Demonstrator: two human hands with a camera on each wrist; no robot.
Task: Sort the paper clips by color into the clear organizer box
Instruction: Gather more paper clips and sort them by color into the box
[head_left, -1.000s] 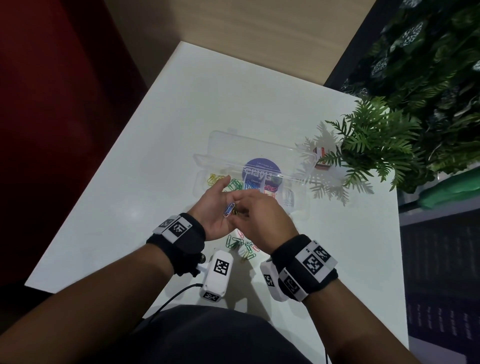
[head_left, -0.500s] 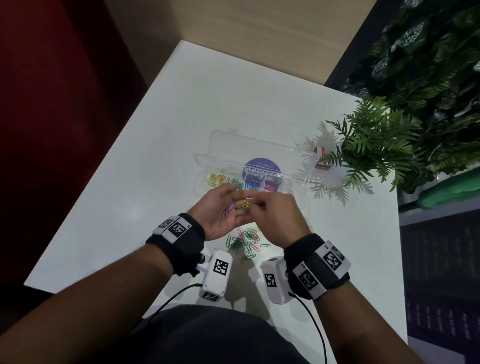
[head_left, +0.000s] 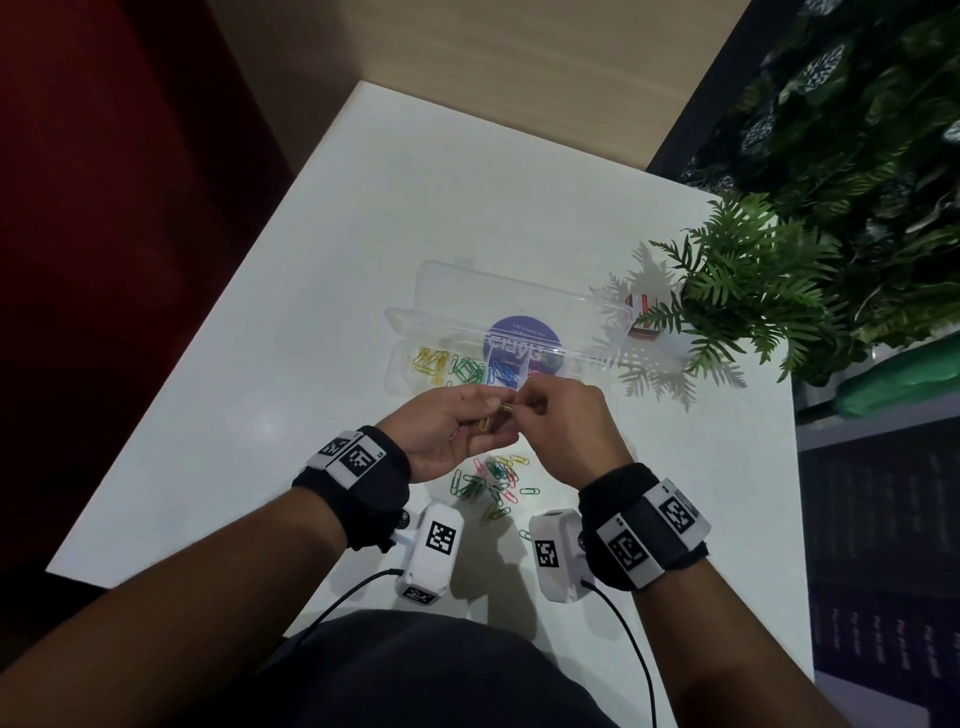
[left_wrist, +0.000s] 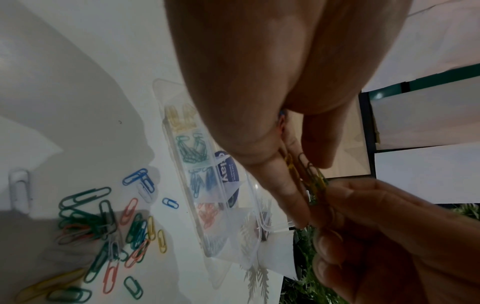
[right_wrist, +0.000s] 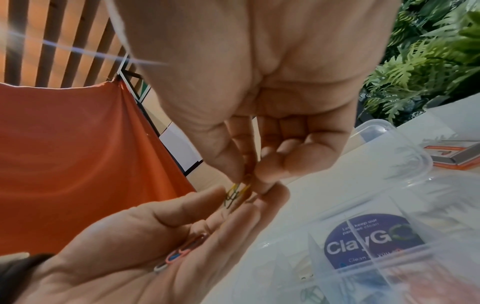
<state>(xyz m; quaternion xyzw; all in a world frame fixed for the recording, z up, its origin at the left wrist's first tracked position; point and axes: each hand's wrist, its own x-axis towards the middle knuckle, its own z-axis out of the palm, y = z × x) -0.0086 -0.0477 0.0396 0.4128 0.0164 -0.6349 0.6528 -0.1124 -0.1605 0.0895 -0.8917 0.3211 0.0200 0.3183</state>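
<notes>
The clear organizer box (head_left: 415, 364) lies open on the white table. Yellow (head_left: 430, 361), green (head_left: 467, 370), blue (head_left: 503, 373) and pink clips (head_left: 535, 374) sit in separate compartments. My hands meet just in front of the box. My left hand (head_left: 496, 421) is palm up, with pink, blue and white clips (right_wrist: 179, 255) lying in it. Its thumb presses a few yellow and green clips (right_wrist: 235, 194) against its fingers. My right hand (head_left: 522, 408) pinches those same clips (left_wrist: 315, 183) between thumb and forefinger. A loose pile of mixed clips (head_left: 493, 483) lies under my wrists.
A fern (head_left: 743, 291) overhangs the table's right side, with a small red and white box (head_left: 641, 317) beside it. A purple round sticker (head_left: 524, 338) shows through the box lid. The table's left edge (head_left: 218, 322) drops to a dark red floor.
Both hands stayed together and drifted slightly toward the box. The right hand's fingertips now hold yellow clips at the left fingers, where a blue and pink clip showed a second ago.
</notes>
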